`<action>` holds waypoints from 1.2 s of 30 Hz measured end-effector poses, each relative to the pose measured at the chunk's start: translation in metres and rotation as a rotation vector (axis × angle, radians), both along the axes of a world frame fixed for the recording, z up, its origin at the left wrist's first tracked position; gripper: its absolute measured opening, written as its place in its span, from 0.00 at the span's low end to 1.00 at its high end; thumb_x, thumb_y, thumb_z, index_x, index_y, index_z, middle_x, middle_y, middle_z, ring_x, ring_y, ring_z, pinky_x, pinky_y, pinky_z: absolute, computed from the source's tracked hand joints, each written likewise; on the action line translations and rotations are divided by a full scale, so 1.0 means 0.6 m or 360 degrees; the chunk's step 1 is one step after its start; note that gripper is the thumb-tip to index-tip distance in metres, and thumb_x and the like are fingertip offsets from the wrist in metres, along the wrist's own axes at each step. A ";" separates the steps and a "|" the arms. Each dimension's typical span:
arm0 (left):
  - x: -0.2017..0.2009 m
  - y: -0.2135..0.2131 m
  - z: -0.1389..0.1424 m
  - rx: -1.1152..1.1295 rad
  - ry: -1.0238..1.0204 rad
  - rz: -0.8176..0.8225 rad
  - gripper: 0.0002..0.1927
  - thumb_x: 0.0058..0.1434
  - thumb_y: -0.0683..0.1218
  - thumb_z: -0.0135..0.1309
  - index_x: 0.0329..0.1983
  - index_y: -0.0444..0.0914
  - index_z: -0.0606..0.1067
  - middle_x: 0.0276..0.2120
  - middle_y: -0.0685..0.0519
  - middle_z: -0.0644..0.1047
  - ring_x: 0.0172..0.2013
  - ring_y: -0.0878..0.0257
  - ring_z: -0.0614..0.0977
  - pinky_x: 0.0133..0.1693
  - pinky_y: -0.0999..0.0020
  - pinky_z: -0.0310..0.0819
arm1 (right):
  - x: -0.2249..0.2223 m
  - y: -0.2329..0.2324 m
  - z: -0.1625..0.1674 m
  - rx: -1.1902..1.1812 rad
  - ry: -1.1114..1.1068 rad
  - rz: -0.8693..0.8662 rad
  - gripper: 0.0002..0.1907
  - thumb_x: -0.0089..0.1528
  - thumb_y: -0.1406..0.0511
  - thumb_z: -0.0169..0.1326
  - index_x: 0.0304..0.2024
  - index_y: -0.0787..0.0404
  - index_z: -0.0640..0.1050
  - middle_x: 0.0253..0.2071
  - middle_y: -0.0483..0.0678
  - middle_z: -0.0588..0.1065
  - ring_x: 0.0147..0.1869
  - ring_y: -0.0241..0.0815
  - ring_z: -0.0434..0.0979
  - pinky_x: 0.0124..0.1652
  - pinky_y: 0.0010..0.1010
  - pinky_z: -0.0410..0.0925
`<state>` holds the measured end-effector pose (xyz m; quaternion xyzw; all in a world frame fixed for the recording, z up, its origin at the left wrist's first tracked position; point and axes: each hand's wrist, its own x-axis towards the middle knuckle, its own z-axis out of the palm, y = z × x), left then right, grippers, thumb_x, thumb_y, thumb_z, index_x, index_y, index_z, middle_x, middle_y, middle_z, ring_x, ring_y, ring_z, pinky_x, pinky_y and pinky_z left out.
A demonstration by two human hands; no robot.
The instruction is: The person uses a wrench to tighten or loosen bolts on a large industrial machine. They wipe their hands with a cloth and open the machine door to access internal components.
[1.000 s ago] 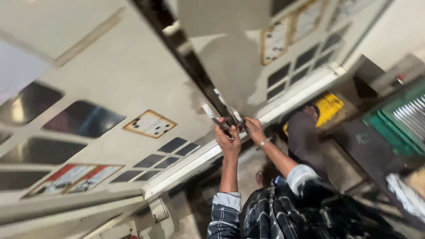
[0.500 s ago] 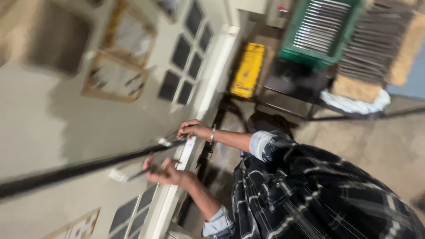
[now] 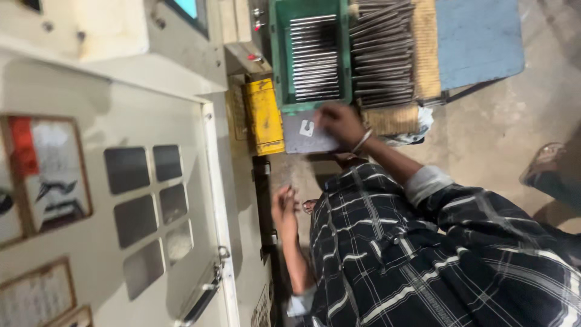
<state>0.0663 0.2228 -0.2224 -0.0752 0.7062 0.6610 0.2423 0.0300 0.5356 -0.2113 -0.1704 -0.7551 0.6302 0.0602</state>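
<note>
At twelve o'clock below the green crate (image 3: 278,60) of metal rods (image 3: 315,57), the right hand (image 3: 340,124) lies spread on a grey plate (image 3: 302,136), seemingly a reach for stock that calls for a pinch next (left hand (image 3: 284,209) at nine o'clock, grip unclear).

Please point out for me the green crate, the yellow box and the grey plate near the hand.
green crate (image 3: 278,54): head view, on its left wall.
yellow box (image 3: 265,115): head view, middle of its top face.
grey plate (image 3: 302,136): head view, on its bare left part.

Right hand (image 3: 340,123) extended, open; left hand (image 3: 284,209) raised.
</note>
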 end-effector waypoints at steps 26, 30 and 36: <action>-0.063 0.325 -0.034 -0.0009 -0.0327 -0.1137 0.12 0.67 0.49 0.56 0.49 0.39 0.77 0.34 0.56 0.81 0.29 0.71 0.78 0.27 0.74 0.68 | -0.040 0.229 0.037 0.1666 -0.0511 0.0221 0.24 0.47 0.63 0.66 0.45 0.57 0.75 0.46 0.52 0.72 0.57 0.54 0.69 0.54 0.47 0.60; -0.089 0.323 -0.029 -0.0063 -0.0296 -0.1104 0.12 0.66 0.49 0.55 0.49 0.38 0.77 0.34 0.54 0.82 0.28 0.69 0.79 0.27 0.73 0.69 | -0.045 0.225 0.033 0.1656 -0.0414 0.0215 0.24 0.47 0.63 0.66 0.45 0.58 0.75 0.45 0.51 0.74 0.55 0.53 0.71 0.55 0.46 0.61; -0.113 0.308 -0.018 -0.0012 -0.0158 -0.1020 0.13 0.66 0.49 0.55 0.49 0.37 0.77 0.35 0.53 0.82 0.30 0.69 0.80 0.30 0.73 0.74 | -0.045 0.236 0.039 0.1568 -0.0173 0.0208 0.19 0.47 0.64 0.65 0.39 0.57 0.76 0.43 0.49 0.75 0.55 0.53 0.73 0.54 0.47 0.62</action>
